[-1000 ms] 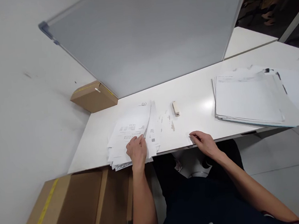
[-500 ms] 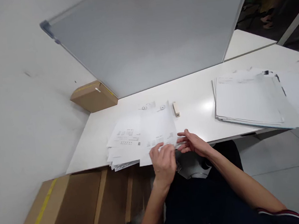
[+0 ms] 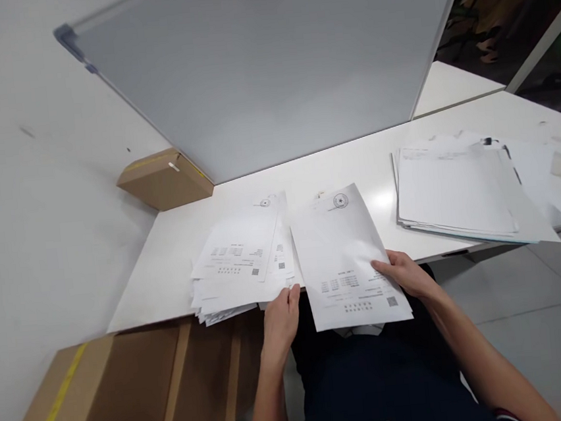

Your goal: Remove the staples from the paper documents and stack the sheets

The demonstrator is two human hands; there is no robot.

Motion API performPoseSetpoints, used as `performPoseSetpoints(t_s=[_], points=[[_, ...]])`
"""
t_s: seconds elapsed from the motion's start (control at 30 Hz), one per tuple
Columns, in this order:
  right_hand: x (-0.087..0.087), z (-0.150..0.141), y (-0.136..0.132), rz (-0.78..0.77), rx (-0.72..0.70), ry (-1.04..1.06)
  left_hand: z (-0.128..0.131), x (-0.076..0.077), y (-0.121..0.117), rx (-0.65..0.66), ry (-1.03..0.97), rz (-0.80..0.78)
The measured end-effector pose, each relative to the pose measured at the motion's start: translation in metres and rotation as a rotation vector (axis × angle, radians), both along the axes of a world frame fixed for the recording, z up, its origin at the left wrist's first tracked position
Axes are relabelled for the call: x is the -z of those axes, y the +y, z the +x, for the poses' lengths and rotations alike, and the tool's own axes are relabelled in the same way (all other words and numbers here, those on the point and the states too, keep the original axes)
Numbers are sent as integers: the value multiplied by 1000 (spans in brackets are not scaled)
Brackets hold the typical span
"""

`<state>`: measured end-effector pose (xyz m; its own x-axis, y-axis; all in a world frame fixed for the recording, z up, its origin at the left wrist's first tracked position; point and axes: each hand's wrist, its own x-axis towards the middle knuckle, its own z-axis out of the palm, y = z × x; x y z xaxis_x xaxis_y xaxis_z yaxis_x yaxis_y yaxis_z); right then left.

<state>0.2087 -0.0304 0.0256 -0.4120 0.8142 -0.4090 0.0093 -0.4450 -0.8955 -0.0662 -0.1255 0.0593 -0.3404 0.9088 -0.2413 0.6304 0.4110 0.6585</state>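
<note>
My right hand (image 3: pixel 408 274) grips the right edge of a printed sheet of paper (image 3: pixel 346 244), thumb on top and fingers beneath. The sheet has a round stamp at its far end and a square code at its near corner, and it overhangs the table's front edge. My left hand (image 3: pixel 281 316) pinches the near right corner of a sheet in the left paper pile (image 3: pixel 234 241). That pile is fanned out, with uneven edges. A small cream-coloured object, perhaps a stapler (image 3: pixel 319 195), is nearly hidden behind the held sheet.
Another stack of papers (image 3: pixel 457 187) lies on the right of the white table (image 3: pixel 143 283). A cardboard box (image 3: pixel 163 182) stands in the back left corner. Behind the table leans a whiteboard (image 3: pixel 272 72). Larger cartons (image 3: pixel 128 384) sit below on the left.
The right hand has taken hold of a sheet and moved it right, apart from the pile and over the cream object. My left hand has shifted left to the pile's corner.
</note>
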Motion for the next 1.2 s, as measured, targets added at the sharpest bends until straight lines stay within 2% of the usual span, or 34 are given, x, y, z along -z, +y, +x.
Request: performPoseSetpoints(t_s=[0.07,0.2,0.37,0.5,0.67,0.73,0.83,1.03,1.2], points=[[0,11,-5,-24,-6,52,2,5,5,-6,-253,-42],[-2,26,-14,-50,-39,120,19,12,17,-79,-687,68],[-7,31,-18,-7,-73,106,38,3,32,-108,-852,297],[-15,31,-6,115,-2,59,42,-19,50,-109,-850,442],[-37,23,25,372,148,86,41,-55,74,-101,-674,735],[-43,17,38,443,198,114,41,-64,80,-103,-609,810],[-42,7,50,461,207,133,41,-63,86,-105,-544,841],[-29,-5,52,441,147,129,40,-44,88,-111,-433,806],[-31,-5,50,473,161,52,41,-45,88,-102,-461,845]])
